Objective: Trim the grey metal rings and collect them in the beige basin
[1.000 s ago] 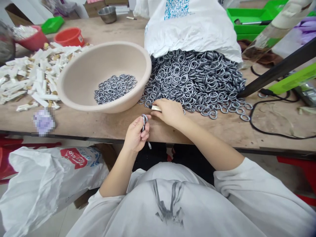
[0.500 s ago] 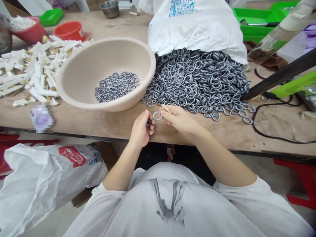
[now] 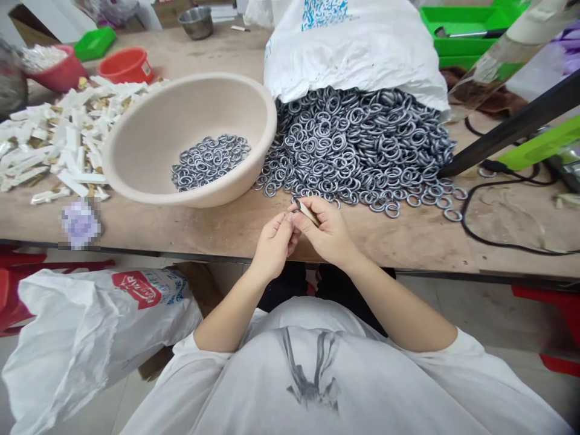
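Note:
My left hand (image 3: 274, 244) and my right hand (image 3: 330, 232) meet fingertip to fingertip above the table's front part. Pinched in my right hand is a small pale stick-like tool (image 3: 309, 212), slanting up to the left. At its upper end a dark grey ring (image 3: 296, 203) shows, partly hidden by fingers. My left hand's fingers are closed at that ring. Just beyond my hands lies a large heap of grey rings (image 3: 344, 148), spilling from a white woven sack (image 3: 353, 54). To the left stands a wide beige basin (image 3: 131, 145) with a smaller pile of rings (image 3: 211, 160) inside.
White strip-like pieces (image 3: 72, 136) cover the table (image 3: 217, 232) at left, near a red bowl (image 3: 127, 65). At right are a black bar (image 3: 507, 133), a black cable (image 3: 471, 232) and green trays (image 3: 462, 27). A white sack (image 3: 104, 326) stands below the table's edge.
My hands were apart, with a loose ring held out at my right fingertips and dark rings in my left hand. Now they have come together, the left moving right.

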Available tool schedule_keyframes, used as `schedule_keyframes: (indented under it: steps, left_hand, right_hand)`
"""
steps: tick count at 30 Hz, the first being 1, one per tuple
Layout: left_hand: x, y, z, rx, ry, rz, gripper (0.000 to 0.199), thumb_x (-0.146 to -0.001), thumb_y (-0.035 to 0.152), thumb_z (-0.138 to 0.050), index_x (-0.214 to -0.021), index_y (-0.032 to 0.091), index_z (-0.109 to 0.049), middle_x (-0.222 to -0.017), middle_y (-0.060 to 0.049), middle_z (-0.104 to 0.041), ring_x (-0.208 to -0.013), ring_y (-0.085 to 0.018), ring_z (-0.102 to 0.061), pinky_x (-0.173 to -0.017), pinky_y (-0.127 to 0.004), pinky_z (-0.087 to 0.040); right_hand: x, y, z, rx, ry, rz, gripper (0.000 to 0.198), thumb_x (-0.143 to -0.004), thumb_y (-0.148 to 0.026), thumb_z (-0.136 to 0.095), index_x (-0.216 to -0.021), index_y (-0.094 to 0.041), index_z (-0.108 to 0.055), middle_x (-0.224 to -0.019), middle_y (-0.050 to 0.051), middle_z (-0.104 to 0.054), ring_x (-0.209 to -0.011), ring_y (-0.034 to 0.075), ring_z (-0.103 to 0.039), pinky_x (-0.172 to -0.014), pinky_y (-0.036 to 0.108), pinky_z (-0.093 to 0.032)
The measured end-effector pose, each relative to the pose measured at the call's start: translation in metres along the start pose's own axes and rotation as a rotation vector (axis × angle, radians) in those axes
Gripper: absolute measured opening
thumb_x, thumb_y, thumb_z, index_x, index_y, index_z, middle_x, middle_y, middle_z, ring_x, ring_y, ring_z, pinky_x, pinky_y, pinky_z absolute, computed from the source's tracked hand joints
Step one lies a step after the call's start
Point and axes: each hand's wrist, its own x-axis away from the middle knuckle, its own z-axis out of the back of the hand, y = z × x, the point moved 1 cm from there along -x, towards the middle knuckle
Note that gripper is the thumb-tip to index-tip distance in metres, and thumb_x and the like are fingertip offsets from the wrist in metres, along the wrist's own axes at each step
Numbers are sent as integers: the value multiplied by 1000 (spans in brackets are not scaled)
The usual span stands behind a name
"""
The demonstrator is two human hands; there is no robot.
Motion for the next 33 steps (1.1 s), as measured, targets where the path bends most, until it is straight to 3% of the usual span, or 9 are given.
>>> schedule_keyframes:
  steps: [5,10,17,20,23,25,28,30,33]
  left_hand:
    - [5,10,-7,86,-25,96,43,-79,51,-72,-70,18,-45,-57,7,-40,-42,-3,-30,-38,-15,-21]
    - [8,13,-7,160,32,128,37,-80,40,-72,-69,19,-43,-55,7,-41,-41,-3,-33,-38,-15,-23]
    - [8,13,-5,141,-13,135,36,-79,37,-71,-68,20,-41,-53,8,-39,-39,-3,-32,-37,-14,-24]
    - [10,11,-2,135,-91,136,39,-80,41,-72,-66,19,-42,-52,8,-37,-39,-3,-29,-37,-15,-22]
    - [15,8,2,97,-193,148,44,-81,48,-72,-64,18,-45,-52,8,-37,-39,-3,-29,-37,-15,-23]
    - [16,7,6,81,-163,143,45,-80,48,-73,-64,17,-46,-53,7,-40,-40,-3,-31,-37,-16,-25]
    - [13,8,15,70,-26,98,34,-80,44,-73,-71,16,-56,-55,4,-49,-42,-5,-39,-38,-17,-30]
    - [9,11,22,61,34,69,25,-81,39,-71,-84,14,-65,-59,3,-56,-43,-6,-43,-39,-17,-33]
    - [3,15,32,74,117,56,24,-76,27,-69,-97,14,-69,-64,1,-62,-44,-6,-47,-38,-17,-33]
  right_hand:
    - [4,-8,11,149,50,10,48,-97,-63,-46,-86,-20,-65,-74,1,-62,-68,15,-55,-66,29,-42]
    - [16,-15,15,499,-67,145,51,-99,-61,-41,-77,-19,-62,-67,2,-59,-64,15,-51,-61,29,-34]
    - [18,-14,11,572,-118,162,50,-99,-56,-41,-68,-20,-55,-62,2,-56,-60,14,-48,-60,29,-31]
    - [10,-7,16,577,-98,82,50,-99,-56,-40,-67,-20,-55,-62,1,-55,-60,14,-49,-60,28,-30]
    - [-6,2,25,723,0,-137,49,-100,-55,-41,-69,-21,-57,-60,1,-56,-60,16,-50,-59,29,-27]
    - [-17,4,26,858,-25,-197,45,-100,-52,-43,-74,-20,-62,-66,3,-62,-64,18,-55,-59,29,-27]
    - [-30,2,15,1044,-178,-144,29,-97,-45,-53,-97,-20,-68,-95,8,-73,-81,23,-65,-62,30,-32]
    - [-37,1,4,1166,-267,-151,26,-96,-36,-56,-108,-17,-68,-108,14,-73,-88,27,-68,-65,32,-37]
    - [-44,2,-5,1266,-341,-204,29,-98,-19,-43,-112,-11,-68,-111,20,-71,-93,31,-69,-68,35,-41]
